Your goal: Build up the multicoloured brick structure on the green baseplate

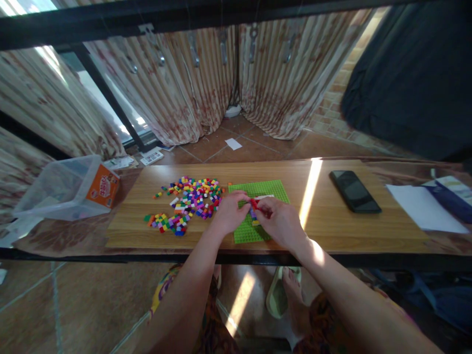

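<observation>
A green studded baseplate (242,236) lies on the wooden board, with both my hands over it. My right hand (282,220) pinches a red toy brick (254,202) between thumb and fingers above the middle of the plate. From the other side my left hand (231,212) comes up to the same spot, its fingers bent and closed together; whether they also grip a brick is hidden. Below the fingers, purple and yellow bricks (254,222) show on the plate. A white piece (265,196) lies just behind them.
Left of the plate, a loose heap of coloured bricks (199,196) spreads over the wooden board (147,182). Further left lies a clear plastic box (62,191) with an orange label. A black phone (354,191) and white paper (424,206) lie to the right.
</observation>
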Motion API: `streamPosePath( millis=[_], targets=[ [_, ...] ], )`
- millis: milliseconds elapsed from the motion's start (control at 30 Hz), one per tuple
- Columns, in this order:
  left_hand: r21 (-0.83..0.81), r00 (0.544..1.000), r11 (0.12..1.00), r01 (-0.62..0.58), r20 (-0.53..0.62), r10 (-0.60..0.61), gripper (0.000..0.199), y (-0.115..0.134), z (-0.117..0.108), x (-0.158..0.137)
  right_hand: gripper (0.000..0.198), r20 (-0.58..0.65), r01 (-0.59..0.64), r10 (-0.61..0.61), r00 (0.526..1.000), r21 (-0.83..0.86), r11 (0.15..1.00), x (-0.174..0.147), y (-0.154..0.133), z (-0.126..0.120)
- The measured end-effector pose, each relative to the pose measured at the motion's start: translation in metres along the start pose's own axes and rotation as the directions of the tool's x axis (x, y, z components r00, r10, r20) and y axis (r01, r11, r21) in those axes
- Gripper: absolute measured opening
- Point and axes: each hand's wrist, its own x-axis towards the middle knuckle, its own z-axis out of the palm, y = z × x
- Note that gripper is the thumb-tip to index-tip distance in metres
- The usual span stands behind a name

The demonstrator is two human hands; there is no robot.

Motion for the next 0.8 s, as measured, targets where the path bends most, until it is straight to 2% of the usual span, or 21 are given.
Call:
streamPosePath(
  millis=[233, 500, 800],
  targets=[
    [0.042, 1.000, 0.999, -0.001, 0.001, 0.001, 0.009, 0.005, 0.003, -0.002, 0.015, -0.015, -0.028, 0.026, 1.000, -0.140, 0.990, -0.003, -0.005, 0.004],
    [0.038, 0.999, 0.998, -0.053, 0.000, 0.053, 0.011, 0.006, 0.008, -0.002, 0.010, 0.037, -0.010, 0.017, 0.999, -0.175, 0.985, -0.003, 0.000, 0.004],
    [0.049, 0.996, 0.995, -0.089, -0.012, 0.090, 0.008, 0.004, 0.011, -0.002, 0.016, 0.082, -0.103, 0.099, 0.992, 0.048, 0.994, 0.001, 0.016, -0.007]
  ],
)
